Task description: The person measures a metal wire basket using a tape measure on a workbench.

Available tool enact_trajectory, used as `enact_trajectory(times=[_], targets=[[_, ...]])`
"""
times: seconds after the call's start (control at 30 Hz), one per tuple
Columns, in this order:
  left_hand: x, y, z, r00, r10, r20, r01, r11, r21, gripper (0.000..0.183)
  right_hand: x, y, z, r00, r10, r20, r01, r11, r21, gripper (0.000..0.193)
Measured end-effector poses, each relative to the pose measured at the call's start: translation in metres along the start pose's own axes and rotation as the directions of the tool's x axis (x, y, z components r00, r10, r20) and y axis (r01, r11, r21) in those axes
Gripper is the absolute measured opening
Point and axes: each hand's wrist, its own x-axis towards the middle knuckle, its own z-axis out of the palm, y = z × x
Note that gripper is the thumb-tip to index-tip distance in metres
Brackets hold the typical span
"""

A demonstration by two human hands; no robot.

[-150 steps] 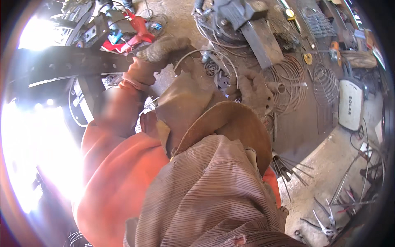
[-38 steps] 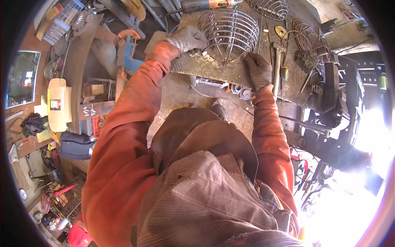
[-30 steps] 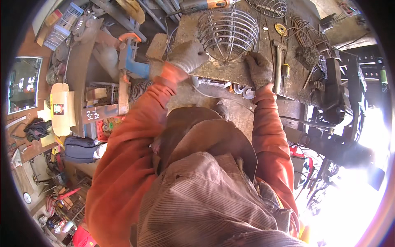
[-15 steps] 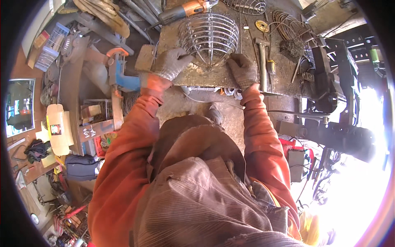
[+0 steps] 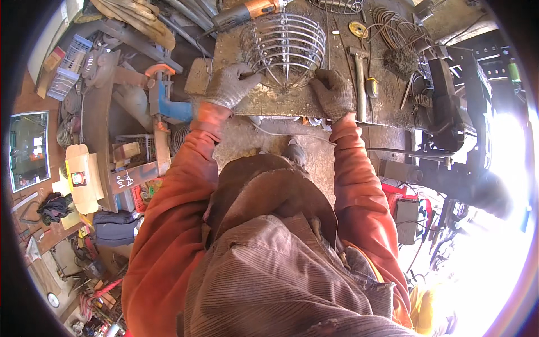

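A rounded cage of shiny metal rods (image 5: 286, 48), with curved bars crossing a central rib, rests on the worn workbench (image 5: 269, 105) in front of me. My left hand (image 5: 231, 85), in a grey work glove, is at the cage's near left edge, thumb and fingers closing on the rim. At the near right edge, my right hand (image 5: 332, 92), gloved alike, has its fingertips bent around the rim. The fingertips of both hands are partly hidden. Right of my right hand lies a hammer (image 5: 360, 84), with a small tape measure (image 5: 372, 88) beside it.
An orange and dark angle grinder (image 5: 247, 14) lies behind the cage. Coiled wire (image 5: 391, 28) and a yellow disc (image 5: 357, 30) sit at the bench's far right. A blue clamp (image 5: 168, 101) stands left of my left forearm. A dark vise-like machine (image 5: 446, 95) borders the right side.
The view has shifted slightly. Both hands stay at the cage's near edge, and the cage looks nearly unmoved on the bench.
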Motion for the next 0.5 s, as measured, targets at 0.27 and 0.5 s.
enact_trajectory(times=[0.27, 0.5], targets=[[-0.028, 0.018, 0.001, 0.948, 0.191, -0.256, -0.129, 0.962, 0.241, 0.029, -0.045, -0.025, -0.022, 0.979, -0.084, -0.184, 0.066, 0.993, -0.100, 0.025], [-0.024, 0.040, 0.011, 0.961, 0.154, -0.229, -0.048, 0.912, 0.408, 0.031, -0.095, -0.017, -0.029, 0.981, 0.098, -0.170, -0.098, 0.995, 0.008, 0.020]])
